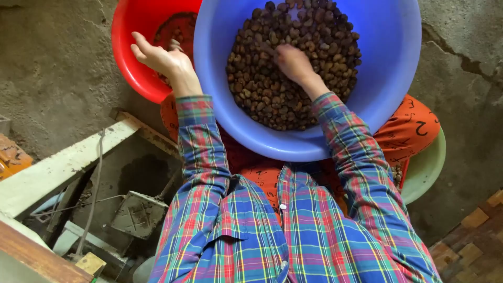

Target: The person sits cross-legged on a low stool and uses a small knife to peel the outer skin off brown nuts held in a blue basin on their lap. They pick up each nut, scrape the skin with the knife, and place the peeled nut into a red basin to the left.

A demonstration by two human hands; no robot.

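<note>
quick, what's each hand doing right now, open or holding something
Left hand: open, fingers spread over the red basin, holding nothing visible.
Right hand: curled down into the brown nuts in the blue basin; whether it grips any cannot be told.

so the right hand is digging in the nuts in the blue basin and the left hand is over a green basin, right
Not quite. The head view shows the left hand over a red basin, not a green one. The rest holds: the right hand is down among the brown nuts in the blue basin.
</note>
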